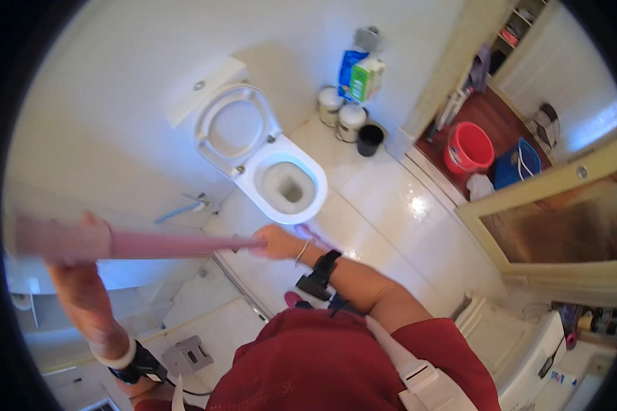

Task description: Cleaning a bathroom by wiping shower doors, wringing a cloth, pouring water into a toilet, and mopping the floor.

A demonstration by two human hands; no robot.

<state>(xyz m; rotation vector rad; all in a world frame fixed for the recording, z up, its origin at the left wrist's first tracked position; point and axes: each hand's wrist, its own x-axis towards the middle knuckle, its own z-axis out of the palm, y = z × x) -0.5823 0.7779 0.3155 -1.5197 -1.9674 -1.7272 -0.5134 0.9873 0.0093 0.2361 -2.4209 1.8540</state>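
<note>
A long pink pole (178,246), blurred at its wide near end, slants across the left half of the view. My left hand (82,277) grips that wide end, fingers curled over its top. My right hand (277,242) is closed round the narrower part, in front of the toilet. Just past my right hand, a pink-purple piece (313,237) lies low by the floor; whether it joins the pole is hidden by my hand. The white toilet (312,164) stands with its seat and lid up.
Two white tins (351,122) and a black bin (370,140) stand beside the toilet. Beyond the doorway are a red bucket (469,147) and a blue bucket (517,163). The door (493,236) is at right, a grey stool (188,354) lower left, a washbasin (541,349) lower right.
</note>
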